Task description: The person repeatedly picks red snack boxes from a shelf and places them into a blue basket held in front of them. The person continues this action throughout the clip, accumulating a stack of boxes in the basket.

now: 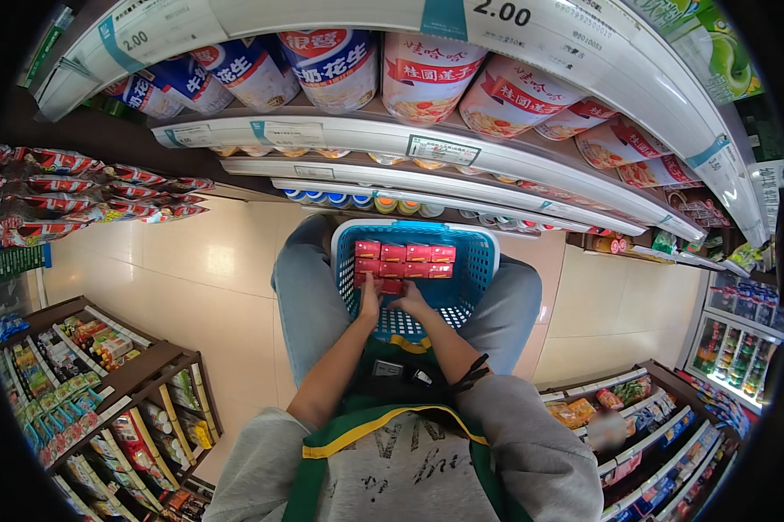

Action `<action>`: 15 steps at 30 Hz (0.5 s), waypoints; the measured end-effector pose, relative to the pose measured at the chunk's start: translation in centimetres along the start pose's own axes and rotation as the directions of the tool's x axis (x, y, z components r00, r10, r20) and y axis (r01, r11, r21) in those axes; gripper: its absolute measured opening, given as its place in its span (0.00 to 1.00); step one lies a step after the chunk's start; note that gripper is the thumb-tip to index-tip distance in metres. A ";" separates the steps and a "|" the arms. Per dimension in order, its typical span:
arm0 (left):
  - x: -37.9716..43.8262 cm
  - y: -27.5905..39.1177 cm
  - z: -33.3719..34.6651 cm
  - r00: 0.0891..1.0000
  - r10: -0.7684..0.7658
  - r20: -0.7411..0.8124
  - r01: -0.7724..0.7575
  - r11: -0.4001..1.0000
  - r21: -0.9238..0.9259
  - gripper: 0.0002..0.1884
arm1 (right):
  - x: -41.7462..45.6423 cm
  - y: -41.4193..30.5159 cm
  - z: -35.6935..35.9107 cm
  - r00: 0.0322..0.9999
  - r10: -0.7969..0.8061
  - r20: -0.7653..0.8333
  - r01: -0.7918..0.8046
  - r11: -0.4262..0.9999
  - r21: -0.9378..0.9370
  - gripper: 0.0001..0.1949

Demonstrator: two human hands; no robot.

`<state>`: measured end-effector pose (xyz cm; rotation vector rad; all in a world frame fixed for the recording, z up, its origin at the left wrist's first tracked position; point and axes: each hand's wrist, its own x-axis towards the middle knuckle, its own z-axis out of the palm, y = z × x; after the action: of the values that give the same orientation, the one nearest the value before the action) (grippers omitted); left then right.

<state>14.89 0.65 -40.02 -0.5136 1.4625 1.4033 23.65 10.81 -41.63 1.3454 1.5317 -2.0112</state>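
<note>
A blue plastic basket point(418, 226) with a white rim stands between my knees. Inside it, small red boxes point(406, 260) are lined up in rows against the far and left walls. My left hand point(368, 301) reaches into the basket and grips the left end of the nearest, shorter row. From the right, my right hand point(411, 301) closes around the other end of that row, at a red box point(392, 287). My fingertips are partly hidden among the boxes. Bare blue basket bottom shows to the right of my right hand.
Ahead rise store shelves point(392, 140) with cans point(431, 78) and, lower down, capped bottles point(385, 204). Red packets point(72, 189) hang at left. Stocked racks stand behind me at left point(150, 352) and right point(633, 450). Tiled floor point(222, 261) surrounds my legs.
</note>
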 end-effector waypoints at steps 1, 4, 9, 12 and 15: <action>-0.1 0.1 0.0 1.000 0.010 -0.003 -0.010 1.000 0.020 0.41 | 0.0 -0.2 0.0 1.000 -0.001 0.007 0.001 1.000 0.010 0.49; -0.5 0.3 0.2 1.000 0.025 -0.007 -0.024 0.997 0.071 0.41 | -0.5 -0.9 -0.3 1.000 0.007 0.010 -0.008 0.999 0.046 0.50; -0.4 0.4 0.1 1.000 0.006 -0.030 -0.003 0.997 0.074 0.39 | -2.6 -3.2 -0.6 0.998 0.041 -0.045 -0.036 0.993 0.109 0.49; -0.9 0.8 0.3 1.000 -0.001 -0.028 0.002 0.999 0.033 0.40 | -3.5 -3.8 -0.7 0.994 0.039 -0.100 -0.023 0.989 0.149 0.48; -1.9 1.6 0.3 0.999 0.040 0.008 -0.040 0.998 -0.042 0.39 | -4.6 -4.3 -1.6 0.996 -0.062 -0.060 0.072 0.980 0.184 0.44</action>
<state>14.42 0.64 -37.53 -0.5064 1.4456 1.4690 24.01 12.54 -35.36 1.4455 1.4596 -2.2248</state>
